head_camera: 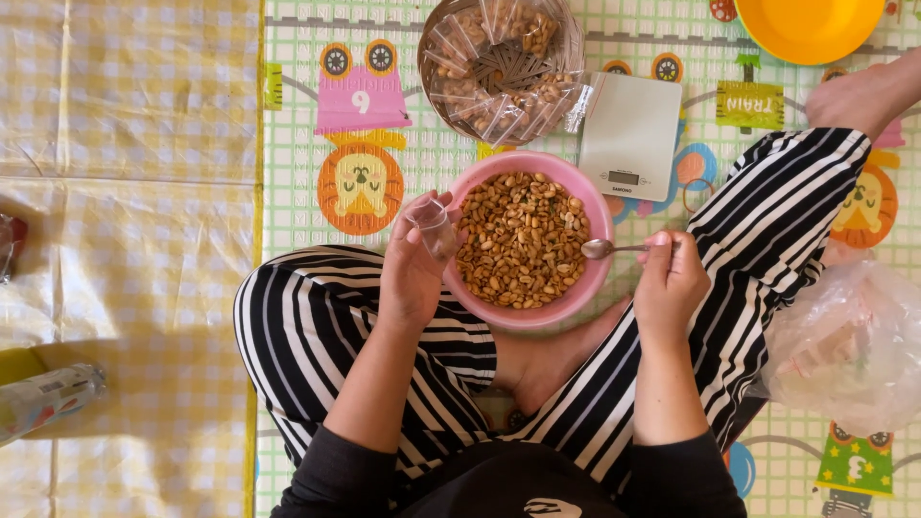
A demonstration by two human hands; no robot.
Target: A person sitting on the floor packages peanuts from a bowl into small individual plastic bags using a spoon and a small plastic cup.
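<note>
at the far left a rolled, printed packet (43, 400) lies on the yellow checked cloth (125, 144), well apart from the person. the person sits cross-legged in black and white striped trousers (317, 336) on a bright play mat (307, 182) printed with cartoon animals and trains. the left hand (414, 264) is raised at the left rim of the pink bowl (585, 288), its fingers (434, 203) curled round a small clear plastic bag (434, 225), which they hold upright with its mouth up. the pink bowl rests between the knees and is heaped with roasted peanuts (523, 240). beyond it stands a round metal bowl (571, 38) holding small clear bags of peanuts (499, 67) set in a ring. just right of that lies a flat white kitchen scale (631, 125). the right hand (669, 283) has its fingers closed on the handle of a metal spoon (614, 248), whose scoop hangs over the right edge of the peanuts. a yellow bowl (811, 27) sits at the top edge, another person's hand (854, 96) near it, and a crumpled clear plastic bag (849, 345) lies beside the right knee.
</note>
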